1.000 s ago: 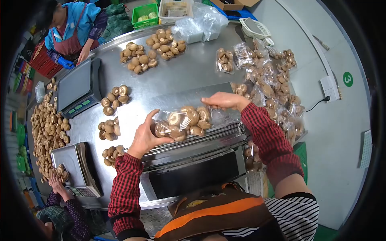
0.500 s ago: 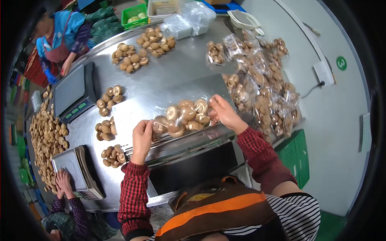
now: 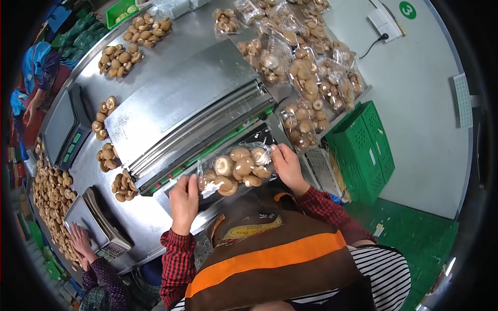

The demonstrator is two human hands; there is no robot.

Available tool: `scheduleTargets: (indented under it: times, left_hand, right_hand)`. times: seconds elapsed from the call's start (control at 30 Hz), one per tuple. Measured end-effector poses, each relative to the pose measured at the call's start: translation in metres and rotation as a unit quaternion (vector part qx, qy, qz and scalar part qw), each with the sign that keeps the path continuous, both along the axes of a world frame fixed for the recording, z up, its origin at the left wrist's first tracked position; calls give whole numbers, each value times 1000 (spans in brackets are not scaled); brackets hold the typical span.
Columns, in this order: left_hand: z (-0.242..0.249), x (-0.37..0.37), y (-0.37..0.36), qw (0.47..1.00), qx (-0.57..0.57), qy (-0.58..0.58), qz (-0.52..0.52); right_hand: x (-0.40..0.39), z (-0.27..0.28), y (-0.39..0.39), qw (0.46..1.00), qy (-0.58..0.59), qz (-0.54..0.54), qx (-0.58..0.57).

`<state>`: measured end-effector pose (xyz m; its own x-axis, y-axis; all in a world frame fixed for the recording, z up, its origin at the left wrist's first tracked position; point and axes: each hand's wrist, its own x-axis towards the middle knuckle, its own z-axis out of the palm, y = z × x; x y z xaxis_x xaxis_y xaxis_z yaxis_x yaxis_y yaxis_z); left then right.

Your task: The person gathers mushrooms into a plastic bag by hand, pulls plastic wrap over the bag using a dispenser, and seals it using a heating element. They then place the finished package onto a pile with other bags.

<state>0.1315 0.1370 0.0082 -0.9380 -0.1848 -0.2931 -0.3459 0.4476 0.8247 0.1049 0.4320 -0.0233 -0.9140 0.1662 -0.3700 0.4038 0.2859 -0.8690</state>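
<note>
Between my hands is a film-wrapped pack of mushrooms (image 3: pixel 243 167), held close in front of my apron. My left hand (image 3: pixel 184 202) pinches its left end, and my right hand (image 3: pixel 288 167) grips the film at its right end. The pack is over the near edge of a wrapping machine (image 3: pixel 192 135) with a flat metal top and rollers. Several wrapped mushroom packs (image 3: pixel 303 75) lie piled beyond my right hand. Small groups of loose mushrooms (image 3: pixel 123 186) sit left of the machine.
Two scales (image 3: pixel 65 124) (image 3: pixel 96 223) stand at the left by a heap of mushrooms (image 3: pixel 52 199). A co-worker's hands (image 3: pixel 83 243) rest near the lower scale; another person (image 3: pixel 39 83) is at the upper left. Green crates (image 3: pixel 363 150) stand at the right.
Both my hands have drawn the wrapped pack off the machine's top towards my body. The view has shifted, and the machine's rollers now show uncovered. The upper-left co-worker's arm has moved.
</note>
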Motion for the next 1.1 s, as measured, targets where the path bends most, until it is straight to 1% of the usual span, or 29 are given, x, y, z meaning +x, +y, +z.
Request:
scheduleTargets:
  times: [0.03, 0.07, 0.13, 0.17, 0.2, 0.27, 0.3, 0.33, 0.37, 0.4, 0.43, 0.47, 0.5, 0.53, 0.57, 0.6, 0.67, 0.7, 0.73, 0.77, 0.8, 0.83, 0.87, 0.9, 0.93, 0.97, 1.0, 1.07, 1.1]
  left_hand:
    - [-4, 4, 8, 999, -35, 16, -21]
    - [-19, 7, 7, 991, -98, 63, -66]
    - [-60, -2, 5, 946, -218, 217, -98]
    - [-69, -8, 14, 922, -278, 249, -107]
    - [-74, -19, 27, 904, -299, 288, -101]
    - [-83, -33, 55, 889, -300, 322, -121]
    - [-83, -33, 69, 907, -260, 305, -132]
    - [-81, -37, 79, 921, -219, 290, -142]
    - [-77, -36, 82, 940, -170, 252, -155]
    - [-75, -30, 86, 985, -3, 91, -147]
    - [-57, -19, 99, 970, 218, 77, -80]
    - [-39, -3, 107, 903, 427, 51, -13]
    - [-60, 12, 94, 832, 554, -16, -35]
    - [-81, 24, 80, 740, 664, -87, -58]
    - [-58, 30, 72, 804, 564, 8, -187]
    - [-25, 33, 69, 836, 443, 113, -303]
    - [6, 39, 72, 830, 503, 92, -222]
    - [42, 36, 76, 780, 594, -9, -197]
    - [15, 58, 40, 759, 582, -218, -194]
    - [23, 53, 35, 716, 591, -296, -223]
    - [29, 47, 33, 669, 599, -364, -247]
    - [21, 52, 26, 680, 564, -429, -188]
    - [13, 57, 26, 692, 574, -408, -160]
    - [16, 55, 32, 679, 595, -399, -160]
    - [19, 49, 37, 669, 615, -386, -160]
    - [20, 39, 41, 674, 639, -334, -162]
    - [21, 25, 47, 674, 659, -285, -171]
    - [47, -3, 54, 569, 786, -240, -31]
    - [17, -16, 43, 570, 790, -198, -106]
  right_hand:
    - [15, -14, 8, 996, 58, -8, 68]
    - [27, -28, 22, 996, 51, -14, 70]
    - [44, -57, 54, 974, 104, -47, 198]
    - [48, -72, 60, 976, 96, -71, 184]
    - [42, -88, 58, 975, 96, -73, 184]
    - [45, -121, 32, 962, 65, -200, 177]
    - [59, -148, 22, 942, 198, -175, 207]
    - [58, -130, 6, 902, 331, -147, 235]
    - [66, -100, 10, 961, 216, -99, -141]
    - [58, -15, 2, 866, 71, -28, -495]
    - [56, 0, 4, 925, 229, 102, -284]
    - [58, 12, 6, 906, 361, 218, -45]
    - [61, 40, 2, 921, 248, 257, -157]
    - [68, 60, -3, 911, 131, 288, -266]
    - [73, 57, -9, 912, 146, 283, -258]
    - [75, 47, -16, 898, 61, 291, -324]
    - [72, 33, -24, 832, -123, 307, -445]
    - [70, 91, -25, 886, -134, 165, -411]
    - [59, 37, 2, 934, -156, 254, -197]
    - [59, 58, 9, 939, -99, 151, -292]
    - [56, 88, 12, 922, -44, 54, -381]
    - [56, 105, 14, 934, -6, 135, -331]
    - [58, 116, 9, 931, 28, 217, -292]
    - [51, 122, 1, 925, 130, 313, -172]
    - [41, 113, -5, 930, 173, 316, -76]
    - [31, 94, -12, 962, 91, 217, -136]
    - [18, 73, -16, 977, 1, 109, -181]
    - [-31, 56, -2, 993, -10, 20, -118]
    - [-58, 61, 5, 969, 42, -13, -242]
